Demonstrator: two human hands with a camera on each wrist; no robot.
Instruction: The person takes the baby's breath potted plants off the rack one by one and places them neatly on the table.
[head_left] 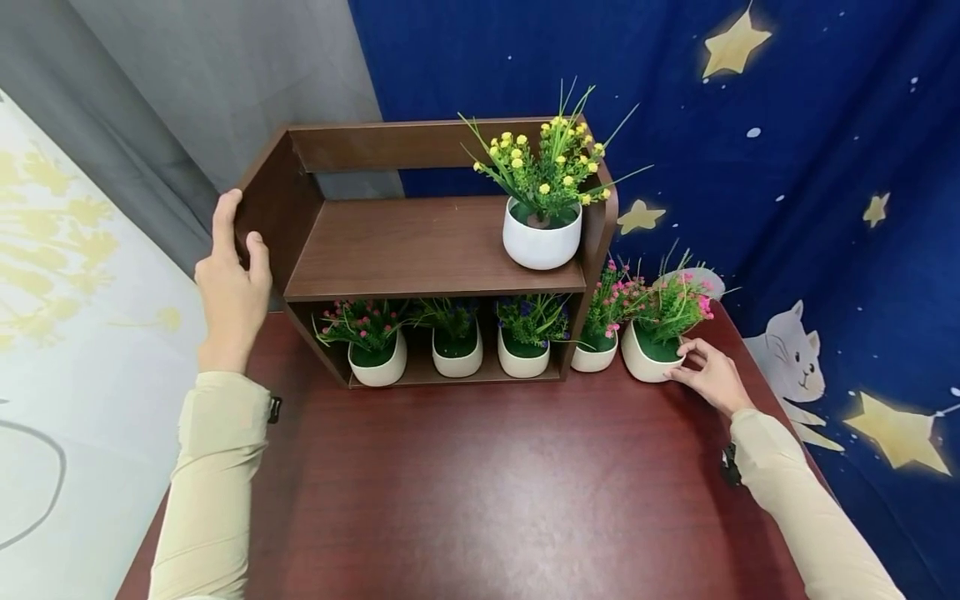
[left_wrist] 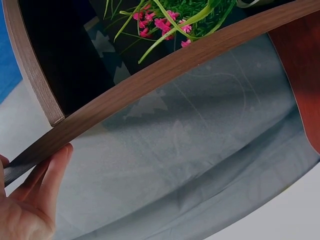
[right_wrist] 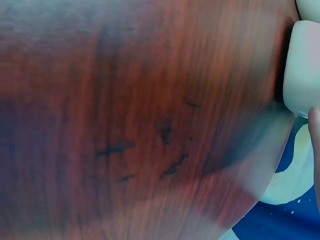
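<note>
L hand (head_left: 234, 300) grips shelf unit (head_left: 435, 292) by left side panel (head_left: 281, 208), thumb & fingers either side; R hand (head_left: 712, 379) pinches wall of rightmost pink-flowered pot (head_left: 647, 358), w/ neighbor pot (head_left: 595, 358) just L, beside unit (yellow-flowered pot (head_left: 542, 237) on upper shelf (head_left: 412, 242), 3 lower pots (head_left: 457, 360) below)

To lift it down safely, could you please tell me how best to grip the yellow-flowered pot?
Probably by the curved white wall of the yellow-flowered pot, from the front left: the shelf's right side panel stands close on its right, and flowers spread above.
</note>
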